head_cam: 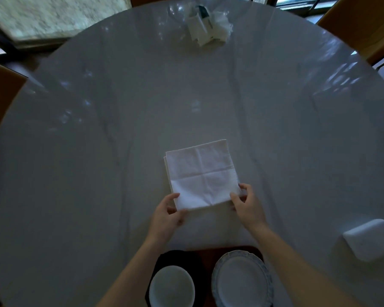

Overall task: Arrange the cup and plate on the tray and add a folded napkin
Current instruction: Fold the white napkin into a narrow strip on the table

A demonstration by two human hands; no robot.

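A white napkin (201, 173) lies folded into a square on the round table, its crease lines showing. My left hand (167, 214) pinches its near left corner and my right hand (247, 203) pinches its near right corner. Close to me at the bottom edge sits a dark tray (205, 253). On it stand a white cup (172, 284) on a black mat at the left and a white plate (242, 280) with a scalloped patterned rim at the right. My forearms pass over both.
The round table (98, 151) has a glossy pale cover. A pack of napkins (205, 26) lies at the far side. A white box (368, 240) sits at the right near edge. Wooden chairs (364, 21) ring the table.
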